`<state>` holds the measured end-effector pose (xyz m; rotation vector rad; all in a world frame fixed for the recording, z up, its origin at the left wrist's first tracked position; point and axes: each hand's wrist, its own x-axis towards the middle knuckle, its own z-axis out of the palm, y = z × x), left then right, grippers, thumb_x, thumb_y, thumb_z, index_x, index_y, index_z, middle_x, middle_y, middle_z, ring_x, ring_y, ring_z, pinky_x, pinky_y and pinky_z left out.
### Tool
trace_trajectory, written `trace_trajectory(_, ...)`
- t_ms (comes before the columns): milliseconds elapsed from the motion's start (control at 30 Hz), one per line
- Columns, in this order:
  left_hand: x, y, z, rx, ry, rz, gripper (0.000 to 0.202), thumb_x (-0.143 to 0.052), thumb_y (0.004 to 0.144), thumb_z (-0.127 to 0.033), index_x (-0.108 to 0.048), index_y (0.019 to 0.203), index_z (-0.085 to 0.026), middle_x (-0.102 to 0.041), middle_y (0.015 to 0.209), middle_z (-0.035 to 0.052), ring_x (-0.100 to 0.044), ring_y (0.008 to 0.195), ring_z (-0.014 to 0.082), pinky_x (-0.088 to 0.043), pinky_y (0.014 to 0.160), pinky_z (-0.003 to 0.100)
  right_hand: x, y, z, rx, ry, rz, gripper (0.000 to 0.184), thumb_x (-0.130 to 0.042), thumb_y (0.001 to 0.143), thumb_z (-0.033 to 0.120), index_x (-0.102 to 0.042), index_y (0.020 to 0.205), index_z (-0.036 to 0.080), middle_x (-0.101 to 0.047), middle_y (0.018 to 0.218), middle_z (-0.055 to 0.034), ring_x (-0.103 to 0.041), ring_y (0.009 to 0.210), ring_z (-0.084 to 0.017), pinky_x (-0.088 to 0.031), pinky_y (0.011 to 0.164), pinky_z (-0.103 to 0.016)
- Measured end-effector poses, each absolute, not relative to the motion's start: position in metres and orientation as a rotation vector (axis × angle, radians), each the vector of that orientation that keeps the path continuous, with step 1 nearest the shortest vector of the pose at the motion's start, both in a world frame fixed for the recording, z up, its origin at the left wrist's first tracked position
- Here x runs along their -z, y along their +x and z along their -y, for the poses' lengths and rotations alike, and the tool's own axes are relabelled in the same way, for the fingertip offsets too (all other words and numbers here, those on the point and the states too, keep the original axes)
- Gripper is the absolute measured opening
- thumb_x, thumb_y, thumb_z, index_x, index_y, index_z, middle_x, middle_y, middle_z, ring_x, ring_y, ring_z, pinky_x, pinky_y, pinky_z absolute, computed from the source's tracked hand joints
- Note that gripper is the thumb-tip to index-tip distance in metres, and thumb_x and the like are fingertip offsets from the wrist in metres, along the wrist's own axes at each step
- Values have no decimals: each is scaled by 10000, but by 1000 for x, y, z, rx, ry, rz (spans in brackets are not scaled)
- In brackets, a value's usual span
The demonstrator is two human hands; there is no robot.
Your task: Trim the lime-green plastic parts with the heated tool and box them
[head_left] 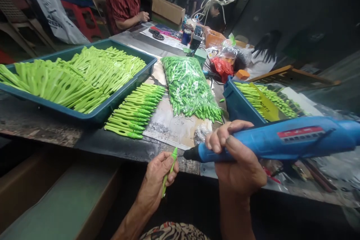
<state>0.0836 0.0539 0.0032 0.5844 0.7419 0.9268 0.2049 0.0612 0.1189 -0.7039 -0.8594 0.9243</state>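
Head view: right hand [236, 161] wrapped shut around blue rotary tool [292, 138], red label [300, 132] unreadable; left hand [159, 178] grips green plastic strip [170, 170] just beside tool's black tip [190, 153]. Beyond the grip, yellow tag [266, 103] reads "PORTS" on blue bin [239, 105].

Right hand [239, 161] on rotary tool [284, 138]: glossy blue plastic body, dark nose. Left hand [159, 180] on moulded strip [170, 172]: smooth, slightly shiny green plastic. Ahead of the hands: teal plastic tray [97, 109], semi-gloss; polythene bag [188, 86], clear, glossy; worktop [112, 150], dark, rough, worn.
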Motion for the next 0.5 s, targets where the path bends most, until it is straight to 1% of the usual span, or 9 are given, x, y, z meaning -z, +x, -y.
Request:
trace_trajectory(100,3,86,-51,-932,860,-922,203,-531,841,-343,-511,851,-141,-553,664,-9,-386,465,43,-258,421,171,-120,205,-62,-920,-688,852,172,-609,689,135,-507,815,191,-492,630,46,-474,493,-83,-397,537,-247)
trace_trajectory(167,6,86,-48,-936,1047,-1029,194,-507,851,-338,-517,885,-147,-559,644,-13,-429,483,65,-316,450,186,-120,205,-62,-915,-688,854,174,-609,689,133,-505,816,190,-494,620,46,-473,491,-84,-399,535,-247)
trace_trajectory(233,7,86,-45,-974,1275,-1135,164,-482,865,-310,-526,900,-157,-575,665,-6,-510,559,97,-384,523,209,-119,204,-62,-913,-695,859,173,-600,697,129,-504,826,192,-499,618,45,-474,496,-87,-400,538,-247)
trace_trajectory(333,6,86,-41,-1081,1624,-1254,109,-465,872,-238,-531,923,-168,-604,706,0,-579,624,119,-427,598,228,-116,203,-63,-917,-704,857,178,-593,702,126,-501,837,195,-501,623,44,-475,504,-87,-400,543,-246)
trace_trajectory(433,6,88,-40,-1213,1891,-1290,105,-477,860,-169,-518,956,-160,-618,709,2,-600,596,119,-448,590,221,-114,202,-62,-928,-709,841,185,-602,701,123,-501,839,193,-496,642,45,-479,511,-84,-400,550,-244)
trace_trajectory(500,8,89,-41,-1281,2005,-1305,116,-487,852,-144,-512,966,-147,-627,725,19,-618,614,127,-466,579,213,-112,202,-62,-934,-713,830,184,-609,707,127,-504,843,193,-493,659,44,-482,520,-81,-396,557,-242)
